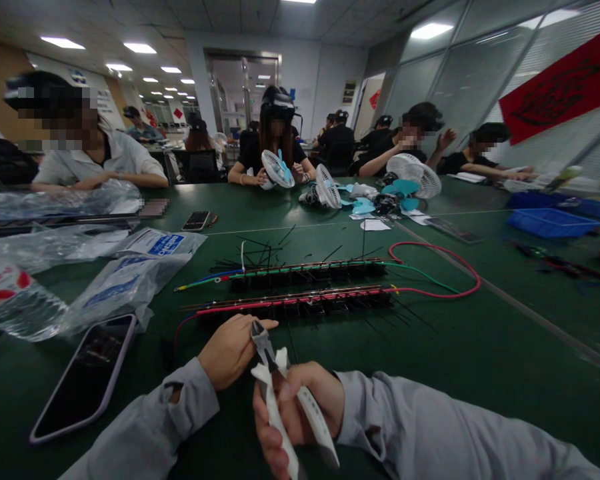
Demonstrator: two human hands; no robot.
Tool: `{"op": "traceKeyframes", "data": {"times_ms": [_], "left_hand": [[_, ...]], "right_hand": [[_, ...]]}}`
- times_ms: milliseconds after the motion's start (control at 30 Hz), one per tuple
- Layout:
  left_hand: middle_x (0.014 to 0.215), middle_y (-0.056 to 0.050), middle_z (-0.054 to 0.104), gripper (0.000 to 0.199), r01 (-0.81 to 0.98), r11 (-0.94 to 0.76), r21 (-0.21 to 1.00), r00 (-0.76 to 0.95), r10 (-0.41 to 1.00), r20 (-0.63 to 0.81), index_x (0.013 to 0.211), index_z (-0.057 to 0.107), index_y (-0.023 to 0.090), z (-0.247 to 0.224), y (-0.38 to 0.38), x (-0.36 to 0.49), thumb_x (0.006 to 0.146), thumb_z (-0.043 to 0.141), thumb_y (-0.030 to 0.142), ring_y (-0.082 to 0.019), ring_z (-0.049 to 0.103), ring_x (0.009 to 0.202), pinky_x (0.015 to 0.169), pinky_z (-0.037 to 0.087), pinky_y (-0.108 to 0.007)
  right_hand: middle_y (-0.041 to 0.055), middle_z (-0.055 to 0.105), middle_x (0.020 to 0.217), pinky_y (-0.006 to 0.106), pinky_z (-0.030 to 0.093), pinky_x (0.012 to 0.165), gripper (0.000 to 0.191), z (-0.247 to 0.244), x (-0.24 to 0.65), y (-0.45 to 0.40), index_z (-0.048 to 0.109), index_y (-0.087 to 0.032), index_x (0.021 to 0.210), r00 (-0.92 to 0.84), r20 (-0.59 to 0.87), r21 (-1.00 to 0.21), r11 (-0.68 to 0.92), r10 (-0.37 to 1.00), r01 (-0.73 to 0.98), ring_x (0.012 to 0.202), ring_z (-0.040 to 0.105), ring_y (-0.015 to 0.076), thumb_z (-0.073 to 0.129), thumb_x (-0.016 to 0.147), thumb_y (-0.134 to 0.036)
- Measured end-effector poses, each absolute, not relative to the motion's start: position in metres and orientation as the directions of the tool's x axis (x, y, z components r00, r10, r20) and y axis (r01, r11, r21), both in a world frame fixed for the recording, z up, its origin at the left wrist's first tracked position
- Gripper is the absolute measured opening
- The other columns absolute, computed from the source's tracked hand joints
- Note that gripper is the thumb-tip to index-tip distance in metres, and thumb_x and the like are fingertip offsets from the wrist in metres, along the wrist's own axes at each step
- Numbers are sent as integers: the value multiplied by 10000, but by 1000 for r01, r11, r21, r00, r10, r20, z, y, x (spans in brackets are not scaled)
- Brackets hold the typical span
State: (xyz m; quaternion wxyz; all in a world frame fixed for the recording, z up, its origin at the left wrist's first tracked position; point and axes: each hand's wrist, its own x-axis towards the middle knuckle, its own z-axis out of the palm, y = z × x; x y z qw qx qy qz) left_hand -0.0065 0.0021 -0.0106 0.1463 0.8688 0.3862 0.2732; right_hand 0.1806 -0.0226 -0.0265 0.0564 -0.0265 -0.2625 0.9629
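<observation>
My right hand [300,407] is closed around the white handles of diagonal cutters [271,373], whose jaws point up and away from me. My left hand [233,350] lies just behind the cutter jaws, its index finger stretched to the right and its other fingers partly hidden. The finger is at the front edge of the nearer black strip [300,303], which carries a red wire and bare copper-coloured rods. Thin black cable-tie tails stick out of it. Behind it lies a second black strip [310,270] with green and blue wires and more tie tails.
On the left are a phone [85,377], a water bottle [20,300] and plastic bags [130,273]. A red cable [480,280] loops right. Fan parts [405,187] and blue trays [553,223] stand farther back. Several people sit around the green table [430,373].
</observation>
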Motion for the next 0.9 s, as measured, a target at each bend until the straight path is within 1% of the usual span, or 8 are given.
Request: {"op": "traceKeyframes", "data": {"times_ms": [67, 133, 200, 267, 433, 567, 700, 900], "left_hand": [[1036, -94, 653, 355, 583, -658, 476, 545, 751, 371, 1194, 546, 176, -11, 2, -6, 932, 308, 203, -209, 587, 973, 887, 425, -382], [1034, -90, 655, 344, 568, -651, 504, 530, 758, 381, 1177, 557, 181, -11, 1, -6, 930, 319, 201, -207, 590, 972, 889, 429, -378], [1036, -87, 655, 326, 535, -631, 562, 505, 772, 386, 1146, 575, 183, -12, 1, -6, 929, 332, 202, -201, 594, 970, 883, 440, -359], [1025, -86, 655, 304, 482, -592, 646, 471, 797, 378, 1110, 587, 174, -12, 1, -5, 930, 345, 214, -191, 603, 939, 848, 461, -328], [808, -52, 632, 255, 333, -432, 838, 388, 873, 295, 904, 623, 143, -13, 3, -2, 919, 421, 299, -163, 591, 740, 684, 476, -267], [686, -13, 552, 282, 170, -261, 950, 384, 906, 180, 823, 598, 127, -15, 5, -1, 889, 479, 374, -112, 498, 563, 546, 423, -233], [622, 16, 509, 316, 104, -158, 982, 388, 915, 106, 780, 580, 123, -19, 9, -4, 850, 529, 427, -82, 425, 503, 490, 357, -208], [610, 14, 505, 308, 96, -116, 989, 407, 911, 67, 731, 580, 120, -22, 15, -7, 815, 575, 416, -81, 403, 518, 470, 318, -195]], "right_hand": [[95, 559, 691, 377, 436, 567, 302, -29, 180, -22, 502, -106, 839, -990, -18, -513, -852, 137, -109, 627, 571, 203, 393, 657, -321], [83, 541, 656, 393, 437, 580, 303, -31, 180, -21, 507, -105, 825, -990, -13, -518, -847, 144, -117, 650, 581, 222, 397, 651, -326], [47, 495, 604, 417, 440, 613, 289, -30, 180, -20, 506, -109, 812, -990, -13, -518, -848, 138, -111, 653, 582, 223, 398, 648, -321], [24, 465, 591, 432, 438, 637, 270, -27, 181, -20, 497, -117, 803, -991, -15, -520, -848, 130, -103, 628, 566, 199, 396, 648, -314], [6, 438, 613, 368, 413, 589, 267, -18, 184, -19, 466, -133, 810, -989, -50, -515, -852, 142, -96, 569, 488, 141, 394, 678, -354], [2, 421, 616, 332, 379, 571, 274, -15, 185, -18, 460, -141, 806, -985, -83, -506, -858, 151, -89, 550, 456, 128, 393, 687, -379], [-3, 406, 610, 329, 368, 577, 251, -15, 185, -20, 462, -154, 787, -980, -122, -504, -861, 156, -74, 538, 435, 124, 384, 698, -376], [-1, 397, 601, 312, 365, 555, 241, -13, 186, -22, 468, -160, 779, -970, -175, -493, -868, 169, -62, 518, 424, 123, 375, 705, -369]]}}
